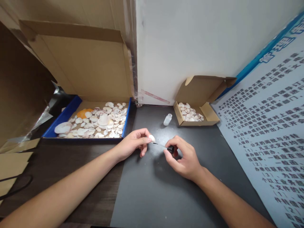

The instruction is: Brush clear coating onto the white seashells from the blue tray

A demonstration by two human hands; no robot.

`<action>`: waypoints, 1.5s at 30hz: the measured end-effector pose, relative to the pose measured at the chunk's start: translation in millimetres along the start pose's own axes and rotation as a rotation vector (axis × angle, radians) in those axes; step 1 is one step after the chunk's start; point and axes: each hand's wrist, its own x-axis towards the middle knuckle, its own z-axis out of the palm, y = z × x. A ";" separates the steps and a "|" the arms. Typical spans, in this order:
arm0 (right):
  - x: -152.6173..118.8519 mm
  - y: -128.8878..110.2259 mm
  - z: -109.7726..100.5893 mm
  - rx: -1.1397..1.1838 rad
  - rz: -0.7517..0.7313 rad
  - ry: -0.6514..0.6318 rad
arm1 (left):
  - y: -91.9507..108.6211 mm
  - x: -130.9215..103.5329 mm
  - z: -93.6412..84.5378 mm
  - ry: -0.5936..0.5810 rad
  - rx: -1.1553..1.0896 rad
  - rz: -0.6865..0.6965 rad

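Between the thumb and fingers of my left hand (136, 141) is a small white seashell (152, 138). My right hand (184, 156) pinches the black cap of a thin applicator brush (170, 149). The brush's tip points left and reaches the lower edge of the shell; whether it touches I cannot tell. Just beyond my hands stands a small bottle (167, 119) without a cap, clear at the neck and whitish below.
At the left, an open blue-sided box (126, 122) holds many shells (104, 120). A smaller open cardboard box (211, 117) at the back right also contains shells (190, 113). A printed poster (266, 126) leans along the right. A grey mat (147, 196) covers the work surface.
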 end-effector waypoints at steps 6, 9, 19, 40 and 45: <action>-0.7 -1.6 0.3 -0.011 -0.001 -0.007 | 1.5 -0.6 0.9 0.001 -0.008 0.002; -1.0 -1.4 0.1 -0.022 0.021 0.004 | 2.4 -0.9 2.3 0.009 -0.025 0.014; -0.6 0.5 1.4 -0.006 0.024 -0.002 | 0.7 -0.3 1.5 -0.001 0.014 0.004; -1.7 5.8 9.6 0.058 0.139 0.037 | 0.8 4.4 -7.8 -0.083 -0.010 -0.021; -0.6 11.1 17.1 0.097 0.182 0.061 | -1.1 6.5 -12.0 -0.121 -0.017 -0.027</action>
